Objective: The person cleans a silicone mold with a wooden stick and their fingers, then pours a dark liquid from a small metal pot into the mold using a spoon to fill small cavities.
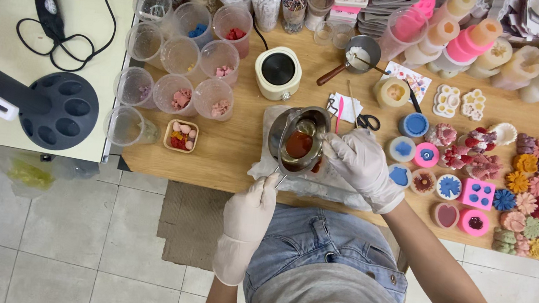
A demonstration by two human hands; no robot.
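A small metal melting pot (299, 136) with reddish-orange liquid in it stands on crumpled white paper (261, 167) at the front of a wooden table (238, 142). My left hand (250, 209), in a white glove, grips the pot's handle at the table edge. My gloved right hand (359, 161) rests on the pot's right rim, fingers closed; whether it pinches something small I cannot tell.
Several clear plastic cups (180, 56) with coloured wax bits stand at the left. A white round heater (278, 72) and a metal ladle (361, 52) sit behind. Silicone moulds (477, 192) and flower-shaped pieces (536, 188) fill the right. Scissors (368, 122) lie near.
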